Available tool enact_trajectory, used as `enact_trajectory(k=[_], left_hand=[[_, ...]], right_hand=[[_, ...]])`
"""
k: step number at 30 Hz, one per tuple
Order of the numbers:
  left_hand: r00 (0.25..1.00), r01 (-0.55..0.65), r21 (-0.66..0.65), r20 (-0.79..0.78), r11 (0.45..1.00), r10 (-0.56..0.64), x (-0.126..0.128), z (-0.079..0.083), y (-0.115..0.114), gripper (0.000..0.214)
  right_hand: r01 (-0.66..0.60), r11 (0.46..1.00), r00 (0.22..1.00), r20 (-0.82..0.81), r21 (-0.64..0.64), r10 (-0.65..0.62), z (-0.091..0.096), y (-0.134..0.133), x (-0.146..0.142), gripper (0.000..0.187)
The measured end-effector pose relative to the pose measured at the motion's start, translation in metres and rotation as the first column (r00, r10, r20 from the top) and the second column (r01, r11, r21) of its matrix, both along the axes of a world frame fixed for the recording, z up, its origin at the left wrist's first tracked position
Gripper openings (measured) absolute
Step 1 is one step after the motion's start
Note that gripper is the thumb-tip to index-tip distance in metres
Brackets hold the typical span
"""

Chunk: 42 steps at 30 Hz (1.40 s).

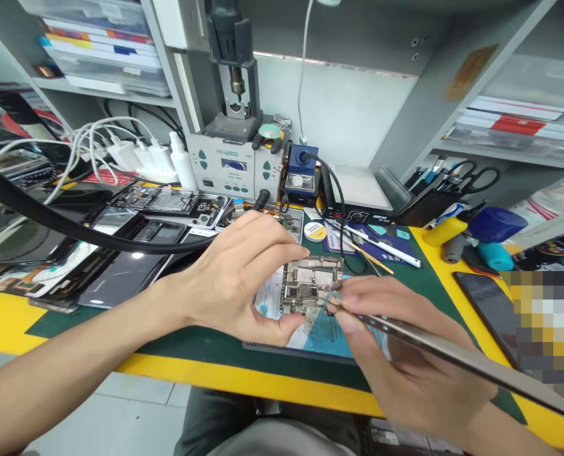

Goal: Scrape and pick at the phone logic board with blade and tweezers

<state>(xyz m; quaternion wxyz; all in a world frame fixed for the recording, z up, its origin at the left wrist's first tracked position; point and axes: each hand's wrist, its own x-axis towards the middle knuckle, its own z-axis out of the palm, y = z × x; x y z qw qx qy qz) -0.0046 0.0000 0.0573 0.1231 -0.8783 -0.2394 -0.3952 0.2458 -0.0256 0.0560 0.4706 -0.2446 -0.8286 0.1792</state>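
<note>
A phone circuit board [313, 277] is gripped by its far and near edges between the thumb and forefinger of my left hand [238, 272]. Beneath it lies a flat blue-and-white pad [333, 332] on the green mat. My right hand [405, 342] pinches a long pair of metal tweezers [419, 341], whose handle reaches back to the lower right. The tweezer tips are over the board's middle, by a dark chip; whether they grasp anything there is too small to tell. My right fingers partly cover the board's right edge.
Behind stand a hot air station [231, 170], a blue soldering stand [302, 170] and a black-based device [357, 196]. A black hose [96, 234] crosses the left side above disassembled phones [130, 259]. A phone [490, 310] lies right, near a spray bottle [445, 231] with yellow parts.
</note>
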Motion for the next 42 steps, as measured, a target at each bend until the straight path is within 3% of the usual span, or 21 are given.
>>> enact_trajectory(k=[5,15,35,42], left_hand=[[0.998,0.044,0.05,0.04,0.998,-0.046,0.003,-0.001,0.003,0.061],[0.995,0.065,-0.011,0.083,0.998,-0.063,0.005,-0.002,0.002,0.062],[0.997,0.047,-0.004,0.058,0.999,-0.047,0.003,-0.001,0.002,0.062],[0.992,0.076,-0.057,0.101,0.995,-0.071,0.003,-0.001,0.0,0.058]], right_hand=[[-0.029,1.0,0.996,-0.085,-0.005,0.029,-0.003,0.001,0.0,0.037],[-0.047,0.998,0.992,-0.123,-0.051,0.04,-0.004,-0.001,0.005,0.043],[-0.051,0.999,0.998,-0.035,-0.019,0.05,0.008,0.004,0.006,0.034],[-0.067,0.997,0.994,-0.094,-0.03,0.064,0.007,0.009,0.009,0.038]])
